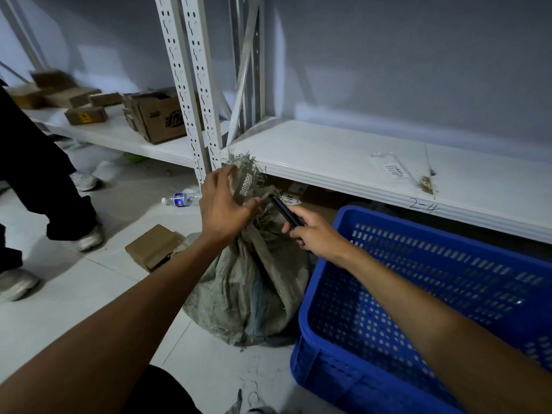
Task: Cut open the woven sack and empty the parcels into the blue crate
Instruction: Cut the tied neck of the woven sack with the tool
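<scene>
Sitting on pale tiles (pixel 74 294), woven sack (pixel 248 288) fronts white shelving (pixel 328 156).

Centre, woven sack (pixel 248 288): faded grey-green, frayed pale threads at top; cutter (pixel 285 212) at its 1 o'clock: plain black. At 4 o'clock, crate (pixel 418 255): saturated blue, walls in rows of slots, base a grid of round holes. Shelf (pixel 328 150) at 1 o'clock: white; cardboard boxes (pixel 161 118) at 10 o'clock: brown, one dark-printed; bottle (pixel 179 199) at 9 o'clock: clear, blue label.

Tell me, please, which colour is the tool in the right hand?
Black. The head view shows the tool in the right hand beside the sack.
</scene>
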